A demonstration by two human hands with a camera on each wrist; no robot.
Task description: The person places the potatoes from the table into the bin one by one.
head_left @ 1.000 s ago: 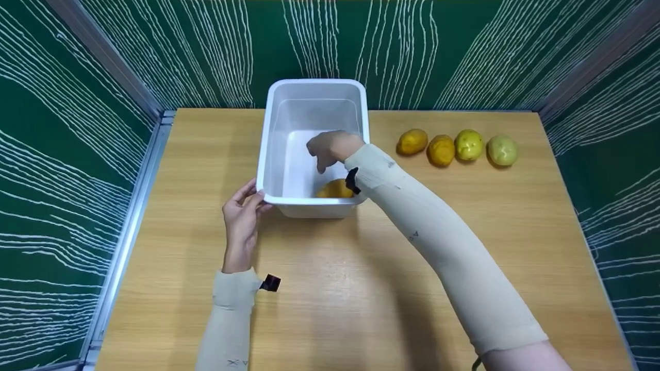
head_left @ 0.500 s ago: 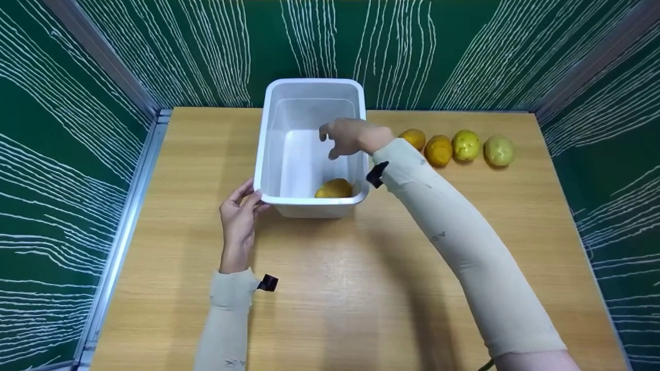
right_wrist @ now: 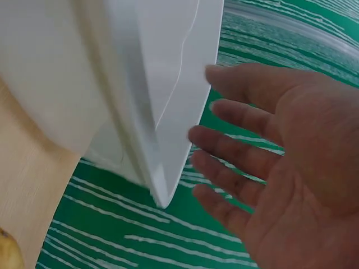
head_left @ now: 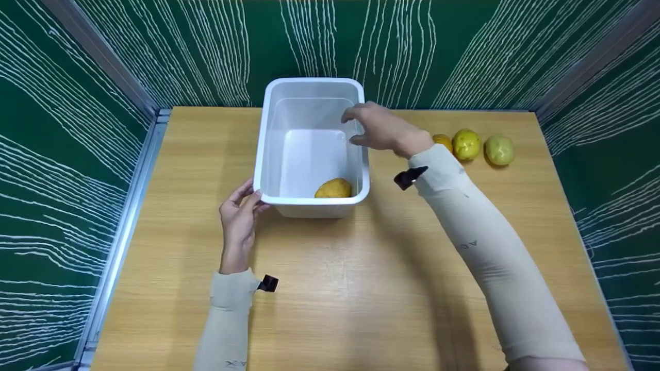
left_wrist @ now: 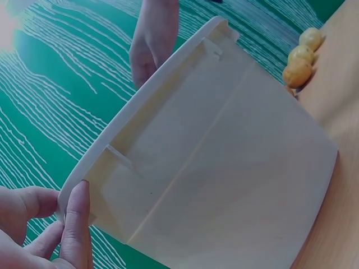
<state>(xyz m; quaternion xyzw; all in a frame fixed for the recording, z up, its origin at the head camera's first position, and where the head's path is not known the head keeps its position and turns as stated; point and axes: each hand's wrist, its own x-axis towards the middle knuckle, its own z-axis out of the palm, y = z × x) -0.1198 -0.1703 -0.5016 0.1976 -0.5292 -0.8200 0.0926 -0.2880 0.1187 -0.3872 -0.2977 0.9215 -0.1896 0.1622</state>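
A deep white plastic bin stands at the back of the table, and one yellow mango-like fruit lies in its near right corner. My left hand pinches the bin's near left corner, thumb and fingers on either side of the rim; the left wrist view shows the thumb against the outer wall. Over the bin's right rim hovers my right hand, its fingers spread and slightly bent. In the right wrist view its palm and fingers show nothing held.
To the right of the bin sits a row of fruit: a yellow-orange one partly behind the right wrist, a yellow one and a pale green one. Green walls with white streaks enclose the table at the back and sides.
My right hand has moved from inside the bin up and right to its right rim, bringing the fruit in the bin into full view. The left hand keeps its grip on the corner.
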